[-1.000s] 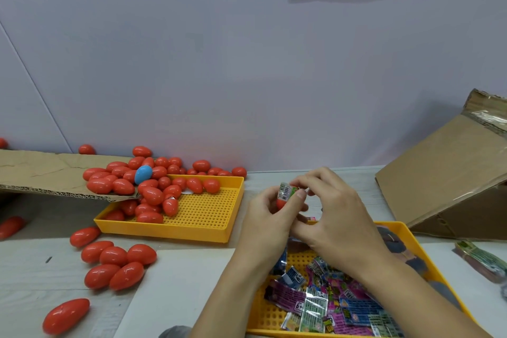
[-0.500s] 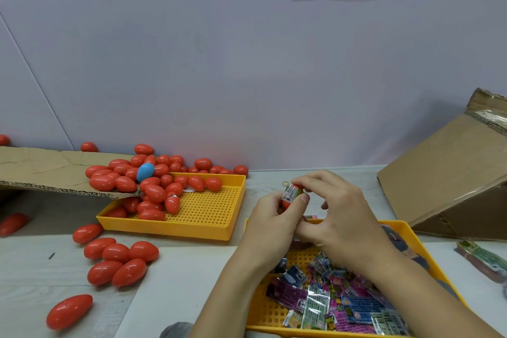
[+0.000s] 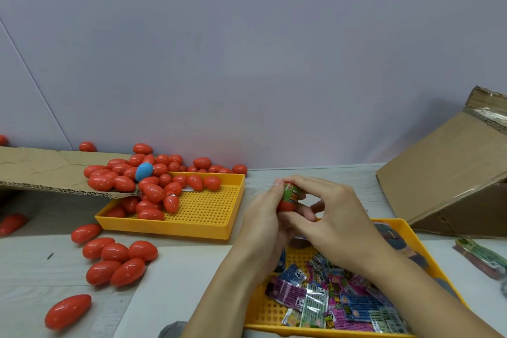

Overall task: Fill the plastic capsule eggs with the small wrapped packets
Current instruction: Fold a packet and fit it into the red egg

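We count one blue egg (image 3: 144,171) among many red ones, two yellow trays (image 3: 175,229). Left hand (image 3: 263,225) and right hand (image 3: 333,223) both grip a red egg half (image 3: 286,204), green packet (image 3: 293,193) protruding.

Left of your hands: tray (image 3: 208,228) holding eggs (image 3: 153,192), cardboard sheet (image 3: 41,170) overlapping its far-left corner. Loose eggs (image 3: 115,260) lie nearer you on the table (image 3: 33,263). Under your right forearm: tray (image 3: 406,230) of packets (image 3: 315,299). Far right: cardboard box (image 3: 444,178).
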### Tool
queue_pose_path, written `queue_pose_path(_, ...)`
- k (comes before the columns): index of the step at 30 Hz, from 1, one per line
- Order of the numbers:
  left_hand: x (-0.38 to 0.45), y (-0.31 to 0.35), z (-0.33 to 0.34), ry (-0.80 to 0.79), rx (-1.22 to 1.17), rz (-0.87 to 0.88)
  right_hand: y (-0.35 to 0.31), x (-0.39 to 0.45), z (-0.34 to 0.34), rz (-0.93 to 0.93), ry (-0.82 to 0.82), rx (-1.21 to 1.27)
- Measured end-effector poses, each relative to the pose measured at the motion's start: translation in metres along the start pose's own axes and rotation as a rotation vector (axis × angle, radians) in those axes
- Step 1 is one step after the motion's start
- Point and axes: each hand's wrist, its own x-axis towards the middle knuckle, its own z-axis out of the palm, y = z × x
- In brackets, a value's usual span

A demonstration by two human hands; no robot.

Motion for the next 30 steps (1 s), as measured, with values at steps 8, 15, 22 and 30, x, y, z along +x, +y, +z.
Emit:
queue_pose_path(8,-0.0015,0.0007,-0.0002,-0.069,-0.127,-0.049,0.0019,-0.0007,-0.0005,0.048,-0.039,0.083)
queue_pose_path(15,0.0034,-0.0067,-0.0024,0.012,0.049,0.040,0.0002,0.0003,-0.0025,0.060,-0.032,0.069)
queue_pose_path(22,0.0038,-0.0024,0.0015,0.002,-0.097,-0.077,0.0012,-0.0006,-0.0018,0.072,-0.016,0.054)
queue_pose_path(30,0.0048,-0.0043,-0.0027,0.002,-0.119,-0.061,0.0001,0.0004,-0.0030,0.098,-0.053,0.209)
